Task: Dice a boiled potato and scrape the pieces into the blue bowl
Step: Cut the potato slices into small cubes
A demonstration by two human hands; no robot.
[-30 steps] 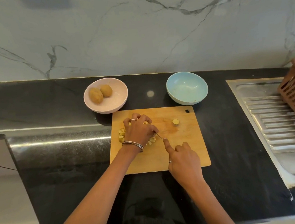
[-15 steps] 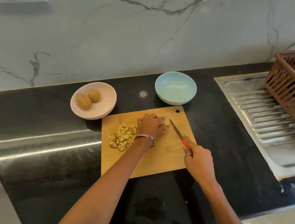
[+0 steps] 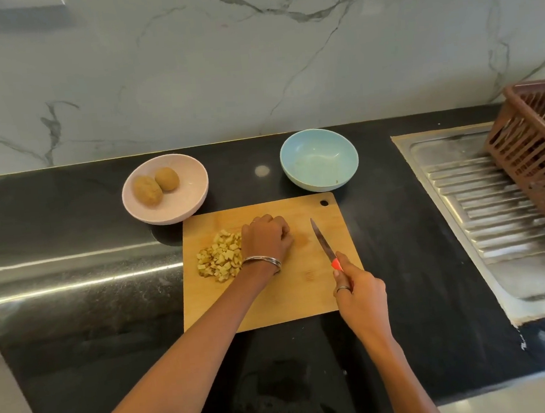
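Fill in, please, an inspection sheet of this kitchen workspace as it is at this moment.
Surface: black stone counter, glossy; rectangular wooden cutting board lies on it.
Job's things: pile of diced potato pieces on the board's left part; round blue bowl behind the board, nearly empty; red-handled knife, blade over the board.
Clutter: round pink bowl holding two whole potatoes.
Hands: left hand curled beside the pile, what it covers is hidden; right hand grips the knife handle.
Cables: nothing seen.
Surroundings: marble wall; steel sink drainboard; brown plastic basket.
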